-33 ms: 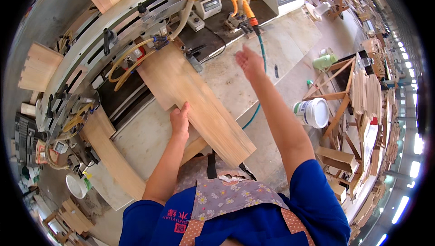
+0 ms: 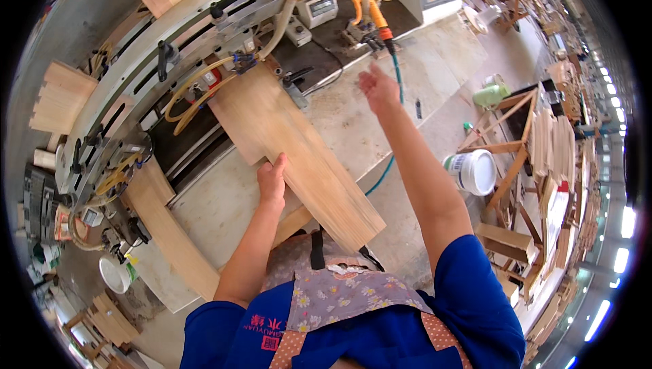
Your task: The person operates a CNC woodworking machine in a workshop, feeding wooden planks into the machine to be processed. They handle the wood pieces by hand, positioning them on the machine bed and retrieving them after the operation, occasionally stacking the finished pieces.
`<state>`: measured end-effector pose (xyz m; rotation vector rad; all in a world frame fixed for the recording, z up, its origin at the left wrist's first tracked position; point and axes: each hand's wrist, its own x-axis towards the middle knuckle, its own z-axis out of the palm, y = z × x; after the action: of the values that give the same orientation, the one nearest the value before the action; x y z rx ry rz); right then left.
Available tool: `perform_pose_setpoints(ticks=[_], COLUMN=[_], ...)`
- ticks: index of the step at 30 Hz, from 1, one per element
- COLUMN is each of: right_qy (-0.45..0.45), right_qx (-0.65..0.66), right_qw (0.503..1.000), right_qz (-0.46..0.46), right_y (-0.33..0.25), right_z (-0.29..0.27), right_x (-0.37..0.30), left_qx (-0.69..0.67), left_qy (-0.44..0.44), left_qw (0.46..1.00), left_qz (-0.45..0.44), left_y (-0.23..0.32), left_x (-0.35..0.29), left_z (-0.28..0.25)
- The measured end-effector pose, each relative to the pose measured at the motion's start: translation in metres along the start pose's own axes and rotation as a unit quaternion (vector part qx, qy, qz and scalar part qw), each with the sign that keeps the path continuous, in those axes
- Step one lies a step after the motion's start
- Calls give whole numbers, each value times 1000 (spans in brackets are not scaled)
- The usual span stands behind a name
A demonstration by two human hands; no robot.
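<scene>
My left hand [image 2: 272,180] grips the side edge of a long pale wooden board [image 2: 309,165] at its notched step, with the thumb at the edge and the other fingers hidden underneath. The board lies slantwise, its far end under the machine's bar [image 2: 173,50] and its near end jutting over the table edge towards my apron. My right hand [image 2: 378,89] is off the board, over the pale worktable [image 2: 435,70] beside a teal hose [image 2: 399,77]. Its fingers are stretched out, a little blurred, with nothing in them.
A second wooden board [image 2: 173,230] lies on the left of the table. Yellow air tubes [image 2: 180,101] and clamp levers line the machine. An orange-handled connector [image 2: 373,16] stands at the back. On the right are a white bucket [image 2: 472,172] and a timber rack [image 2: 509,146].
</scene>
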<state>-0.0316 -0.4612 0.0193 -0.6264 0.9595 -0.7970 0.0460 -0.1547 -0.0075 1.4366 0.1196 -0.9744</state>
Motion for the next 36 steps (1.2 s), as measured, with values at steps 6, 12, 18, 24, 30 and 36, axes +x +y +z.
perform_pose_setpoints(ticks=[6, 12, 18, 24, 30, 36], right_qy=[-98, 52, -32, -173, -351, -342], right_qx=[224, 205, 198, -459, -626, -698], right_qw=[969, 977, 978, 853, 588, 503], right_qz=[40, -19, 57, -181, -374, -377], right_y=[-11, -1, 6, 59, 43, 42], right_z=[-7, 14, -3, -62, -121, -130], right_x=[105, 96, 55, -54, -131, -134], left_qx=[5, -1, 28, -14, 261, 535], left_qy=[4, 37, 52, 74, 232, 314], left_qw=[1000, 999, 998, 997, 923, 724], left_qz=[6, -2, -1, -2, 161, 302], left_y=[5, -1, -4, -1, -43, -56], left_x=[-6, -7, -5, -13, -25, -72], left_z=[3, 3, 4, 7, -11, 9])
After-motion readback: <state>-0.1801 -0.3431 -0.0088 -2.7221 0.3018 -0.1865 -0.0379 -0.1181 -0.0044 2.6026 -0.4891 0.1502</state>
